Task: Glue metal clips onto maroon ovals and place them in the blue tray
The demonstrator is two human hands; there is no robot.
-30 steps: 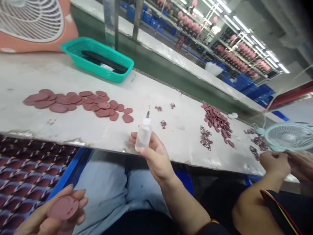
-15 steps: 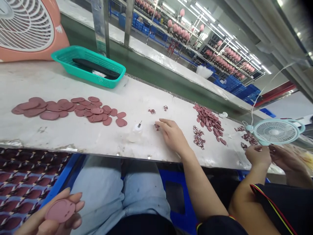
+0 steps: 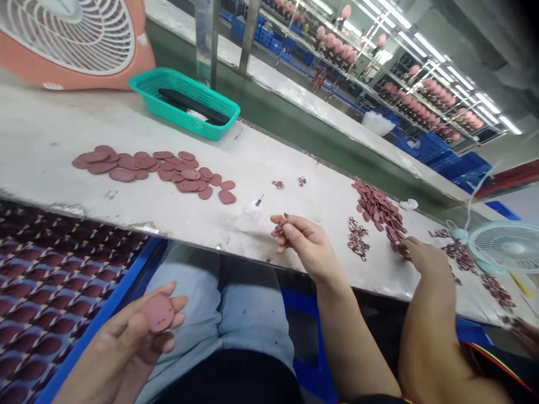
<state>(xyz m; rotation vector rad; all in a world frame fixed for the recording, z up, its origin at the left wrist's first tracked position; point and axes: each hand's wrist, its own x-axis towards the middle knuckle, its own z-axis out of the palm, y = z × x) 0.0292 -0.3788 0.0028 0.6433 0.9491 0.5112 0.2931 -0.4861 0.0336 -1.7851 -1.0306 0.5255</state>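
Observation:
My left hand (image 3: 130, 336) is low over my lap, fingers curled under a round maroon disc (image 3: 159, 313) that it holds. My right hand (image 3: 305, 241) hovers at the near edge of the white bench (image 3: 50, 140), pinching a small dark-red part (image 3: 279, 227) between thumb and fingers. A small clear glue bottle (image 3: 251, 214) with a needle tip stands on the bench just left of that hand. A spread of maroon discs (image 3: 168, 168) lies further left on the bench.
A blue tray (image 3: 63, 275) of maroon pieces sits at my left. A teal basket (image 3: 185, 104) and an orange fan (image 3: 76, 39) stand at the back. A co-worker's hand (image 3: 423, 258) reaches into a pile of small parts (image 3: 379, 210); a small fan (image 3: 503, 247) at right.
My right hand set the bottle on the bench, reached to the small parts and has lifted one toward me. My left hand has risen with its disc. The co-worker's hand moved to the pile.

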